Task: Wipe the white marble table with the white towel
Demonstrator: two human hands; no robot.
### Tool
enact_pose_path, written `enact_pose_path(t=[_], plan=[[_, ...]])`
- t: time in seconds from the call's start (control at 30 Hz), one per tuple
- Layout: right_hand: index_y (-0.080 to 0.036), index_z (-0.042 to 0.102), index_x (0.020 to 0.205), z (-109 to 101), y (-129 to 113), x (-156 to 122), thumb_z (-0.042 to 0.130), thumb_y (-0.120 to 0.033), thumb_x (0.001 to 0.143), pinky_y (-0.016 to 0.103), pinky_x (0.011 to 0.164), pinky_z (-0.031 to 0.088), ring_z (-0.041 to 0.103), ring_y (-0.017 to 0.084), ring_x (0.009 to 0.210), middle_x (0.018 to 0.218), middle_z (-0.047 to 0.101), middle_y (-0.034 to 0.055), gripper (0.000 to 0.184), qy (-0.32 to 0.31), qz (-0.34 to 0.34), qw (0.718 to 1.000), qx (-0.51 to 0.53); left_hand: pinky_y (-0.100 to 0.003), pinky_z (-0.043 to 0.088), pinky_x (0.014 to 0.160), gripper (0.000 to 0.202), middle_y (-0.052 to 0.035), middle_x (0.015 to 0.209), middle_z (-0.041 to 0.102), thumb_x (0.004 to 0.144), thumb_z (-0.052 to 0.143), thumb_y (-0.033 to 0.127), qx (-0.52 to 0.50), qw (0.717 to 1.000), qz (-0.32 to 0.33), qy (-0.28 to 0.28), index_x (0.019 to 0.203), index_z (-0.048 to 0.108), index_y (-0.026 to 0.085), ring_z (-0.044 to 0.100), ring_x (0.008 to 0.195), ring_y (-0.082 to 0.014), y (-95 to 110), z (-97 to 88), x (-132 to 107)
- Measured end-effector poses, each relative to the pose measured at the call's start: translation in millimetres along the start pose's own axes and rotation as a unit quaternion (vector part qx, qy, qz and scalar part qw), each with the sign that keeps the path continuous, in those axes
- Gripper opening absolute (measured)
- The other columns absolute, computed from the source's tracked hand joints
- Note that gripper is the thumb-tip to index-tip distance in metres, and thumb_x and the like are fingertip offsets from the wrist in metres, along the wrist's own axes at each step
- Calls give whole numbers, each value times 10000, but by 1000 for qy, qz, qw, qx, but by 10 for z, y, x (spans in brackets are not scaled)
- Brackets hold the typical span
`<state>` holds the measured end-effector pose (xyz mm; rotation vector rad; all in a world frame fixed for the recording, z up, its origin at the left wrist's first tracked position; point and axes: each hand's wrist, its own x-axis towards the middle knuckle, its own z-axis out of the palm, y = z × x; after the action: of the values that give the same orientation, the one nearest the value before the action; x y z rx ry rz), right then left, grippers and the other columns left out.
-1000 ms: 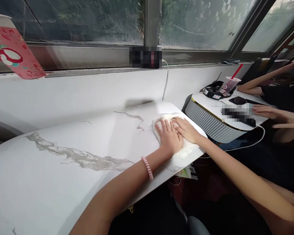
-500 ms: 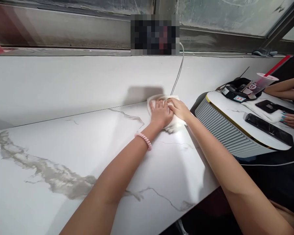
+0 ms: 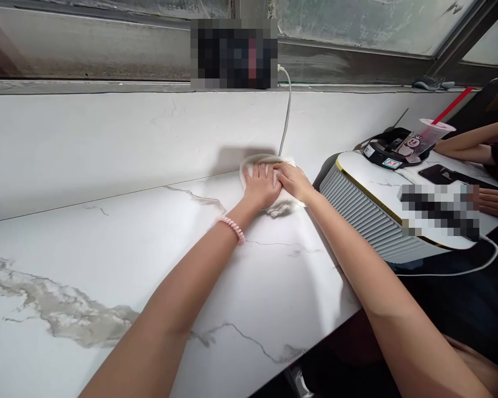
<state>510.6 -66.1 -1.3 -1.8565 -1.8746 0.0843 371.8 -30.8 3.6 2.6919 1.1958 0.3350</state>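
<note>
Both my hands press flat on a white fluffy cloth (image 3: 283,207) at the far right corner of a white marble table (image 3: 108,243), close to the white wall. My left hand (image 3: 260,185), with a pink coil bracelet (image 3: 231,228) on its wrist, lies with fingers stretched out on the cloth's left part. My right hand (image 3: 291,180) rests beside it, fingers flat on the cloth and touching the left hand. Most of the cloth is hidden under the hands.
A white cable (image 3: 286,110) runs down the wall just behind the cloth. To the right stands a second marble table (image 3: 369,177) with a ribbed side, holding a pink cup with red straw (image 3: 428,135), a phone and dark items. Another person's hand (image 3: 496,202) rests there.
My two hands have pushed the cloth further away and slightly left, from the table's right edge up against the wall. The view has tilted down and closer.
</note>
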Motion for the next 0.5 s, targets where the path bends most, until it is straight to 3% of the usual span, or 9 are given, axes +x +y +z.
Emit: enact_pose_path(t=[0.27, 0.5], plan=[[-223, 516, 1281, -257, -65, -648, 286, -350, 938, 556, 1146, 258, 414, 266, 1359, 1423, 507, 87, 431, -34, 12, 999, -18, -621, 50, 1176, 627, -185, 1601, 203, 987, 226, 375, 7, 1000, -8, -1, 1521, 251, 48, 110, 1490, -352, 497, 45, -523], [-256, 496, 1322, -522, -147, -1507, 264, -391, 951, 552, 1172, 235, 350, 245, 1419, 1478, 463, 67, 458, -40, 49, 997, -55, -645, 115, 1162, 643, -212, 1578, 259, 969, 283, 393, 7, 999, 32, 22, 1499, 298, 28, 166, 1469, -393, 1006, 102, -1162]])
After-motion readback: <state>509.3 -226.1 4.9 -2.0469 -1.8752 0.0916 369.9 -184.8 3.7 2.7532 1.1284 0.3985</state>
